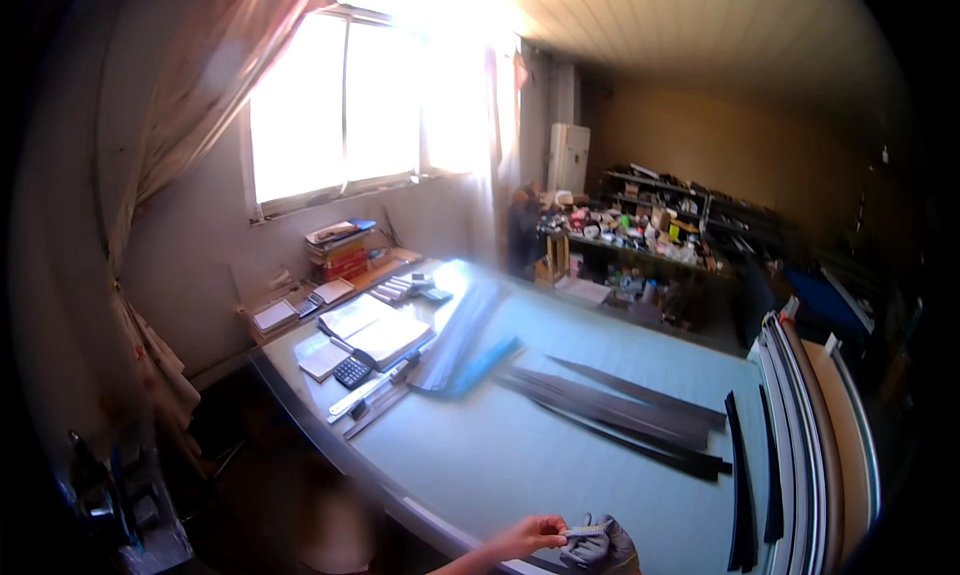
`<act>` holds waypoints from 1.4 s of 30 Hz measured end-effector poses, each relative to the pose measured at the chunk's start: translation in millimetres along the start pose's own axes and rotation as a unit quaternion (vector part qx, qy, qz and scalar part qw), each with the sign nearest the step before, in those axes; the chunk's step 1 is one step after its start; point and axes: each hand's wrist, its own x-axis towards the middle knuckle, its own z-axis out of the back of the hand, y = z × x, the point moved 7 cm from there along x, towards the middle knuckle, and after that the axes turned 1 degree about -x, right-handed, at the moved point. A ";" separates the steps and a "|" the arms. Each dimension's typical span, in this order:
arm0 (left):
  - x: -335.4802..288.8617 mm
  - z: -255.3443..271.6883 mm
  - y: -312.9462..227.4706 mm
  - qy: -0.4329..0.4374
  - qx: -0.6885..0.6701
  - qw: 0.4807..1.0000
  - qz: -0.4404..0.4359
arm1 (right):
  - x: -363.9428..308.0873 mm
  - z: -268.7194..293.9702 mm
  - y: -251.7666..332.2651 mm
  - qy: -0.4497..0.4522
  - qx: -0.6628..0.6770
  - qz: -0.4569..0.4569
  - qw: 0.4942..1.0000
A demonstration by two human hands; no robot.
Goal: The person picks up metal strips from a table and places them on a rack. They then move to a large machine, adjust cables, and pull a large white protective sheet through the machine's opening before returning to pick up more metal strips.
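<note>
My bare left hand (540, 535) comes in from the lower edge, with its fingers pinched on the end of a short pale yellowish strip (582, 531). Touching the strip's other end is my right hand (603, 551), apparently in a grey fabric glove with a yellowish cuff edge. Its fingers look curled, though blur and folds hide their exact grip. Both hands are close together over the near edge of a large pale blue-green table (450, 465). Beyond them lie several long dark grey and black strips (610, 405).
Black strips (740, 485) and upright rolls or sheets (800, 445) line the table's right end. Left on the table are an open book (375, 327), a calculator (352, 372), a ruler (365, 395) and clear blue sheeting (465, 350). Cluttered shelves (640, 235) stand behind.
</note>
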 end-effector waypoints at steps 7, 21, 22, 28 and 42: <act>-20.9 -31.0 -74.0 -0.144 -0.155 0.969 -0.128 | -6.1 -51.8 31.3 -0.104 -0.307 0.040 0.945; -97.6 -34.6 -109.1 -0.232 -0.055 0.945 -0.224 | 3.3 -86.0 18.4 -0.261 -0.689 0.340 0.585; -105.8 -29.8 -115.8 -0.243 -0.024 0.946 -0.214 | 3.5 -103.0 12.0 -0.248 -0.715 0.376 0.535; -167.1 14.2 -156.6 -0.281 0.105 0.933 -0.199 | 41.9 -139.6 -41.3 -0.235 -0.748 0.292 0.548; -367.9 75.9 -290.6 -0.530 0.347 0.641 -0.434 | 148.3 -271.3 -126.8 -0.214 -0.776 0.276 0.526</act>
